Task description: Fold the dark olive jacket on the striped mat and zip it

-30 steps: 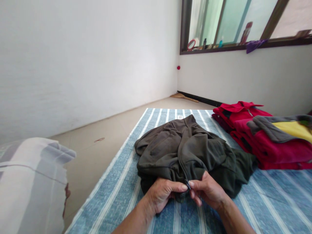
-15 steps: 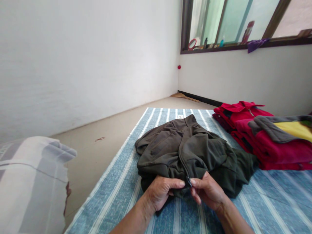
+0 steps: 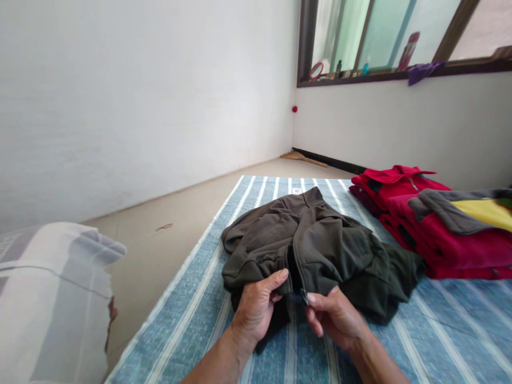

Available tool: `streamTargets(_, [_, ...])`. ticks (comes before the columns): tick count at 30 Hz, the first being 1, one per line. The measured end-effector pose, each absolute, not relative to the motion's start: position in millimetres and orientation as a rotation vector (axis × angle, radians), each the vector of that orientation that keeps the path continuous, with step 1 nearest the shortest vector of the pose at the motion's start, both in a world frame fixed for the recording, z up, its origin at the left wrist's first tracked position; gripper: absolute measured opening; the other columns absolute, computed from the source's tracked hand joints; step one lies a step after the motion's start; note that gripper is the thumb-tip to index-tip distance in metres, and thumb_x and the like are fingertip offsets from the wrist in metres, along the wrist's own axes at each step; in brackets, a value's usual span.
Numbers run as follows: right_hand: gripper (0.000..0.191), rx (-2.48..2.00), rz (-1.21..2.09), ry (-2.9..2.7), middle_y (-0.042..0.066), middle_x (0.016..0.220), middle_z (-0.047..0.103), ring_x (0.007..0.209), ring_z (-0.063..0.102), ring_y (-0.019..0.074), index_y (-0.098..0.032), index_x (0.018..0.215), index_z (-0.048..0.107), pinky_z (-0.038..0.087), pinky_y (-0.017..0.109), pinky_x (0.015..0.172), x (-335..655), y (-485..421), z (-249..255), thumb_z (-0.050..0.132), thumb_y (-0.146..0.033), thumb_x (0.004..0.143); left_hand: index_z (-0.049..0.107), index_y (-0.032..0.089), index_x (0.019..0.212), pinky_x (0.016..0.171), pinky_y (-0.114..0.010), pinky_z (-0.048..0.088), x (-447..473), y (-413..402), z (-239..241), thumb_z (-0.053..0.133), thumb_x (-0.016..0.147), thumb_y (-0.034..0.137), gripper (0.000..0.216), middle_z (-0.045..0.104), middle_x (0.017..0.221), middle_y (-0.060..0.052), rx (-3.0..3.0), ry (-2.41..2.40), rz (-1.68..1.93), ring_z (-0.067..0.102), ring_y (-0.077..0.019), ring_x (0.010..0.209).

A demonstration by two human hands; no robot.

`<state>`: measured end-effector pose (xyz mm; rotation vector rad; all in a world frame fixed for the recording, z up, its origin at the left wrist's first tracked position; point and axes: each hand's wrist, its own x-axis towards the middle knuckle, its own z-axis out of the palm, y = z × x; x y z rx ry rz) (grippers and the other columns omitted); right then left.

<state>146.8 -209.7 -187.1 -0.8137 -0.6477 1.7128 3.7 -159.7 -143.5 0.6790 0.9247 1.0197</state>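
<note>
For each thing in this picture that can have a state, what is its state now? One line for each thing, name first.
Olive jacket: crumpled on the striped mat, zipper shut along most of the front.
Zipper pull: at the bottom hem, pinched by the right hand.
Left hand: holding the hem beside the zipper.
Red garments: folded, stacked at the right.
Pillow: lying at the left.

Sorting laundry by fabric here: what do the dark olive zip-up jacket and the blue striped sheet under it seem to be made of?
The dark olive zip-up jacket looks like soft matte fleece or sweatshirt knit: thick rounded folds, no sheen. The blue striped sheet looks like thin woven cotton, lying flat with a fine heathered weave; neither is certain.
</note>
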Motion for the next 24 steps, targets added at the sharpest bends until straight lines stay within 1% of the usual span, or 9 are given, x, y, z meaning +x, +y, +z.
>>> streamTargets(2, [0.038, -0.817, 1.706, -0.629, 0.003, 0.039, 0.054, 0.029, 0.046, 0.0065, -0.008, 0.047, 0.063, 0.032, 0.016, 0.033, 142.6, -210.3, -186.9, 0.079, -0.038, 0.062, 0.069, 0.016, 0.088, 0.058, -0.024, 0.046, 4.3, -161.1, -143.8, 0.080, 0.060, 0.026, 0.031, 0.070, 0.083, -0.003, 0.738, 0.955, 1.067, 0.061, -0.0156, 0.071])
streamTargets(4, [0.038, -0.821, 1.697, -0.600, 0.003, 0.040, 0.055, 0.028, 0.045, 0.0063, -0.009, 0.047, 0.063, 0.032, 0.016, 0.033, 138.6, -210.5, -186.4, 0.080, -0.039, 0.061, 0.068, 0.016, 0.090, 0.060, -0.026, 0.047, 5.3, -163.4, -144.4, 0.078, 0.063, 0.028, 0.032, 0.070, 0.083, -0.004, 0.784, 0.990, 1.087, 0.061, -0.0167, 0.071])
streamTargets(7, [0.038, -0.838, 1.689, -0.573, 0.003, 0.042, 0.056, 0.029, 0.045, 0.0063, -0.009, 0.047, 0.063, 0.032, 0.016, 0.032, 134.1, -210.1, -184.5, 0.081, -0.040, 0.059, 0.067, 0.017, 0.087, 0.055, -0.025, 0.045, 7.0, -166.1, -145.7, 0.079, 0.063, 0.029, 0.030, 0.068, 0.076, -0.001, 0.812, 1.022, 1.111, 0.059, -0.0148, 0.064])
streamTargets(11, [0.039, -0.862, 1.687, -0.585, 0.001, 0.040, 0.052, 0.028, 0.045, 0.0064, -0.009, 0.047, 0.064, 0.032, 0.017, 0.032, 132.1, -209.6, -181.5, 0.081, -0.042, 0.058, 0.064, 0.017, 0.084, 0.052, -0.024, 0.044, 7.6, -165.3, -147.9, 0.080, 0.062, 0.029, 0.030, 0.066, 0.072, 0.000, 0.840, 1.029, 1.156, 0.057, -0.0134, 0.061])
streamTargets(14, [0.040, -0.880, 1.677, -0.584, 0.002, 0.039, 0.051, 0.028, 0.045, 0.0066, -0.008, 0.046, 0.063, 0.031, 0.017, 0.032, 132.8, -209.6, -180.9, 0.080, -0.043, 0.057, 0.064, 0.016, 0.082, 0.052, -0.024, 0.045, 6.3, -163.8, -150.4, 0.079, 0.063, 0.031, 0.028, 0.066, 0.074, 0.000, 0.864, 1.028, 1.172, 0.057, -0.0134, 0.062])
streamTargets(17, [0.040, -0.896, 1.668, -0.585, 0.002, 0.039, 0.052, 0.029, 0.045, 0.0066, -0.008, 0.046, 0.063, 0.032, 0.017, 0.032, 133.3, -209.3, -181.5, 0.080, -0.043, 0.057, 0.065, 0.015, 0.085, 0.057, -0.027, 0.048, 4.6, -163.2, -153.3, 0.078, 0.065, 0.032, 0.029, 0.068, 0.082, -0.003, 0.881, 1.026, 1.169, 0.060, -0.0154, 0.067])
streamTargets(19, [0.040, -0.899, 1.658, -0.585, 0.003, 0.040, 0.053, 0.028, 0.045, 0.0070, -0.008, 0.046, 0.063, 0.031, 0.018, 0.032, 133.1, -209.2, -181.9, 0.080, -0.043, 0.057, 0.066, 0.015, 0.087, 0.057, -0.027, 0.048, 3.9, -162.9, -155.0, 0.078, 0.065, 0.032, 0.031, 0.069, 0.085, -0.004, 0.896, 1.036, 1.172, 0.060, -0.0159, 0.068])
streamTargets(22, [0.039, -0.912, 1.633, -0.583, 0.004, 0.042, 0.055, 0.029, 0.046, 0.0077, -0.009, 0.047, 0.063, 0.032, 0.018, 0.032, 132.4, -209.2, -182.5, 0.080, -0.042, 0.058, 0.066, 0.015, 0.086, 0.054, -0.026, 0.047, 3.9, -161.9, -156.4, 0.079, 0.064, 0.031, 0.031, 0.069, 0.083, -0.003, 0.914, 1.059, 1.193, 0.059, -0.0145, 0.064])
streamTargets(24, [0.038, -0.918, 1.617, -0.585, 0.004, 0.043, 0.057, 0.029, 0.047, 0.0082, -0.009, 0.046, 0.062, 0.032, 0.018, 0.032, 132.2, -209.2, -183.2, 0.080, -0.040, 0.059, 0.067, 0.015, 0.084, 0.055, -0.026, 0.048, 4.3, -161.0, -156.6, 0.081, 0.061, 0.030, 0.030, 0.069, 0.080, -0.002, 0.890, 1.066, 1.227, 0.059, -0.0145, 0.063])
